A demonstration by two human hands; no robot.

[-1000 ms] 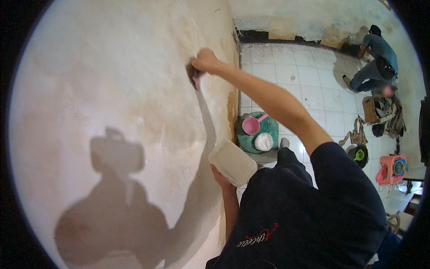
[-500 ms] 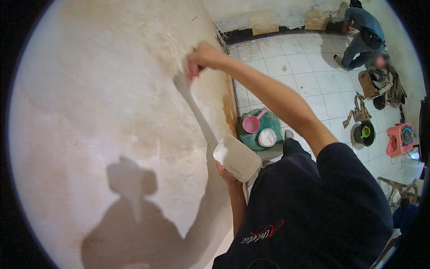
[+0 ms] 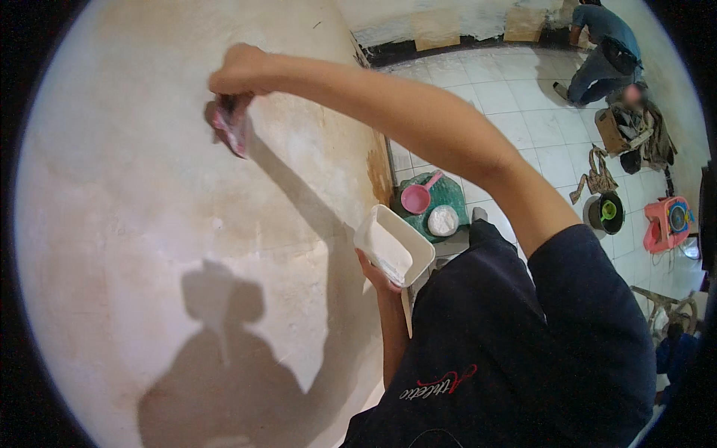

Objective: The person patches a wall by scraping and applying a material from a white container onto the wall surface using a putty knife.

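Note:
High on the stained cream wall [image 3: 112, 172], my right hand [image 3: 240, 71] is closed on a pinkish, dark-smudged applicator [image 3: 233, 131], perhaps a cloth or pad, held against or very near the surface; its exact form is unclear. My left hand [image 3: 377, 275], low beside the wall, grips a white rectangular tub [image 3: 407, 225] with white pasty material [image 3: 388, 252] inside. Just beyond the tub, a green sack or mat [image 3: 412, 218] on the floor bears a pink dipper [image 3: 416, 198] and a round container of white material [image 3: 444, 220].
A person in blue [image 3: 606, 41] crouches by the far wall on the tiled floor [image 3: 515, 104]. Along the right are a cardboard box [image 3: 612, 133] with cloths, a black bucket [image 3: 606, 224] with a green scoop, and a pink plastic object [image 3: 657, 231], perhaps a small stool.
My right hand has moved leftward and upward along the wall with the pinkish item. My left hand still holds the tub, tilted slightly differently. The view has shifted a little.

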